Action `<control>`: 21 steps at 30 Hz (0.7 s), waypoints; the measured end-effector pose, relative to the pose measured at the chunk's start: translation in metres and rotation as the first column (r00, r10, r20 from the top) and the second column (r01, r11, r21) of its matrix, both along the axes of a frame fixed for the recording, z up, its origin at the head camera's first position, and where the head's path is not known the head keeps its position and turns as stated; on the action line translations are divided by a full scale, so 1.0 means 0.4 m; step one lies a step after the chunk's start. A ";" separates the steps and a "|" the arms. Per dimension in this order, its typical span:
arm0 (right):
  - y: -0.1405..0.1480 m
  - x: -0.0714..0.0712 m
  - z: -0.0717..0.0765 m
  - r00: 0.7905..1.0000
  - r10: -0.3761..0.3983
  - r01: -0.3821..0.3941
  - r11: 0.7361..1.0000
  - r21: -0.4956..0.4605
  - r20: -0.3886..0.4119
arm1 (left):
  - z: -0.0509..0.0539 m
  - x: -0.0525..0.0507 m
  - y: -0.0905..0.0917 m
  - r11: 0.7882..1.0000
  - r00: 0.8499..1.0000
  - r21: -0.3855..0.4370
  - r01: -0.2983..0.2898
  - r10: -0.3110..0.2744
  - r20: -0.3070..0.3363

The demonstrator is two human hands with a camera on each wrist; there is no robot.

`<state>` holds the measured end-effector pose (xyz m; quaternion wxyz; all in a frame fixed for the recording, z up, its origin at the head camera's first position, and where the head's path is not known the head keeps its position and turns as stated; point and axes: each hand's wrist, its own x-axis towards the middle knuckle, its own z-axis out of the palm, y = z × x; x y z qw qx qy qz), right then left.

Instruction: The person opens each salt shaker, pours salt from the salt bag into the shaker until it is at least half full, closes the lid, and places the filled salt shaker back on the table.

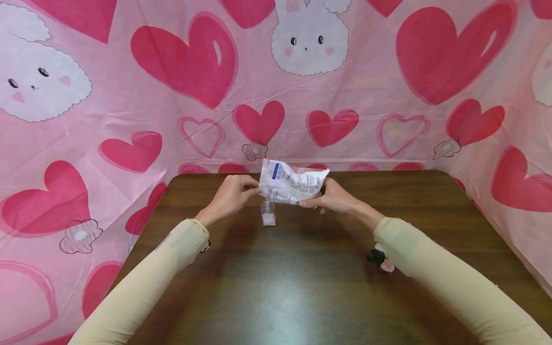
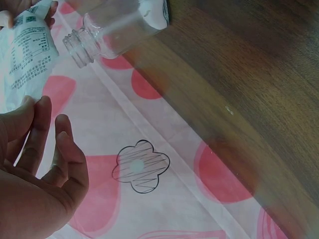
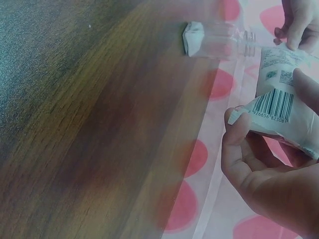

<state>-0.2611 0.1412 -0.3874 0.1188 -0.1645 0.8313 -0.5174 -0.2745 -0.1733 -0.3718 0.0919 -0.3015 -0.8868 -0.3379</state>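
Note:
Both hands hold a white printed packet (image 1: 295,184) above the table. My left hand (image 1: 233,195) pinches its left edge between thumb and finger; in the left wrist view the other fingers of that hand (image 2: 45,164) are bent and loose. At the packet's right end, my right hand (image 1: 334,196) grips it, and the right wrist view shows the fingers of that hand (image 3: 274,179) around the barcode side. Just below the packet stands a clear bottle (image 1: 268,213) without a cap, with something white at its base. Its threaded neck (image 2: 80,48) is near the packet.
A small black and pink object (image 1: 381,262) lies on the brown table (image 1: 276,287) beside the right forearm. Behind the table's far edge hangs a pink cloth (image 1: 254,86) with hearts and rabbit faces, which also rises at both sides.

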 end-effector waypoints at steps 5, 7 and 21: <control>-0.001 -0.002 -0.001 1.000 -0.004 0.004 1.000 0.006 0.001 | 0.000 -0.001 -0.001 1.000 1.000 0.004 0.001 -0.001 0.001; -0.001 -0.003 -0.001 1.000 -0.004 0.004 1.000 0.007 0.001 | 0.000 -0.001 -0.002 1.000 1.000 0.006 0.003 -0.003 0.003; -0.003 -0.005 -0.003 1.000 -0.001 0.001 1.000 0.010 -0.006 | -0.002 -0.001 -0.004 1.000 1.000 0.010 0.003 -0.003 0.007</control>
